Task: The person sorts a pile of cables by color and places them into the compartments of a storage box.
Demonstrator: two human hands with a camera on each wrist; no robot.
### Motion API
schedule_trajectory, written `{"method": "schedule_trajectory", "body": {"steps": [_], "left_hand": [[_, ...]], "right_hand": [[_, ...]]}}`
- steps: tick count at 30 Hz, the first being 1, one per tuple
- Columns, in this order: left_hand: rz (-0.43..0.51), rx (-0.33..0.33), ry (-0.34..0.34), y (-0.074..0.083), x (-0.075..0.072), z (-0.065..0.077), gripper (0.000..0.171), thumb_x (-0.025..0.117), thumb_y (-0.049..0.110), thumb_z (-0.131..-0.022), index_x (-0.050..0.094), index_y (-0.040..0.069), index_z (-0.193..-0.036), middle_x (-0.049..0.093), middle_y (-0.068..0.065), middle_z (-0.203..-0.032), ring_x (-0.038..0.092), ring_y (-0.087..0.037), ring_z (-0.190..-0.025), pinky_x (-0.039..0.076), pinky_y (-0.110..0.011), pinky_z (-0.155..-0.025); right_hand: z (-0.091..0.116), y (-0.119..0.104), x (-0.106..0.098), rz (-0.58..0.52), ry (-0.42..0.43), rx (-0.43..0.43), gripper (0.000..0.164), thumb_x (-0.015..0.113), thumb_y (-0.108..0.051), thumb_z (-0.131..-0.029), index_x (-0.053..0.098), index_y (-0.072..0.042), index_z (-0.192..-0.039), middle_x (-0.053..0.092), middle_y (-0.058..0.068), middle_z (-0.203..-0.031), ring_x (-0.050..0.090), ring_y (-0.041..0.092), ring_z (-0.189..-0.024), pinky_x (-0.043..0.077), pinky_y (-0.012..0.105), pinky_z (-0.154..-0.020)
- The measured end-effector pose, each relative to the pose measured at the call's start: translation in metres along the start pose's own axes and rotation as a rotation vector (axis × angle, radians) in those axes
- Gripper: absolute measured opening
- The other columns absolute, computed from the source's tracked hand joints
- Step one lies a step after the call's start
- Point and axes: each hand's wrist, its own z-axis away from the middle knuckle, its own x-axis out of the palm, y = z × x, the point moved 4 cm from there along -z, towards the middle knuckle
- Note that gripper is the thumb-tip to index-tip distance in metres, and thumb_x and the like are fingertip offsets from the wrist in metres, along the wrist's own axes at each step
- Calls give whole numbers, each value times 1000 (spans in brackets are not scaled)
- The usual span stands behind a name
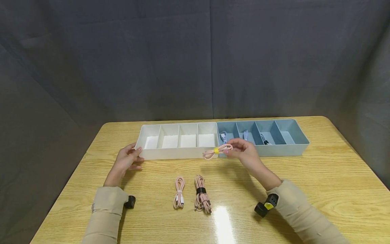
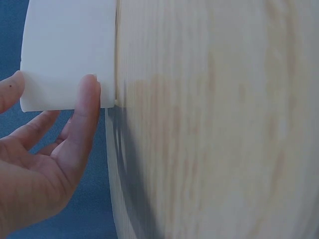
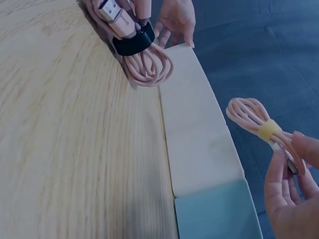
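My right hand [image 1: 248,156] pinches one end of a coiled pink cable [image 3: 247,110], bound with a yellow strap [image 3: 269,130]. The cable hangs in the air before the front walls of the two organizer boxes, where they meet. At the far left end of the white divided box [image 1: 170,154], my left hand [image 1: 125,158] touches the corner; in the left wrist view the thumb is at the rim and a fairly straight finger [image 2: 87,102] lies along the front wall. A blue divided box [image 1: 280,150] adjoins the white one and holds bundled cables in three compartments.
On the wooden table [image 1: 158,223], in front of the boxes, lie a pink cable coil [image 1: 179,185] with a light tie and a thicker bundle of pink cables [image 1: 199,183] with a black strap. A dark curtain [image 1: 152,67] hangs behind the table.
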Motion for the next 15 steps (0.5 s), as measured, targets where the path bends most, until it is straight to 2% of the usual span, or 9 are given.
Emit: {"method": "schedule_trajectory", "body": {"steps": [6,12,15], "left_hand": [[-1,-3,3,0,0,1,60,46,27,-97,20,1,-144,41,-22,-117,58,-30,-94,57,-36,-69],[0,-4,-4,0,0,1,61,45,28,-96,18,1,-144,40,-22,-118,58,-29,-94,57,-35,-69],[-1,-6,0,-1,0,1,61,45,28,-97,18,1,-144,40,-21,-118,58,-28,-94,57,-35,-69]], "right_hand": [[-2,-3,1,-35,71,8,29,67,0,-80,56,6,-106,60,-1,-87,60,9,-76,55,37,-77],[-8,-3,3,-50,186,9,29,68,-1,-79,56,4,-105,55,2,-89,55,10,-77,53,21,-68],[-12,-3,4,-51,243,12,29,69,-1,-78,57,3,-104,54,3,-89,55,10,-77,53,20,-67]]}}
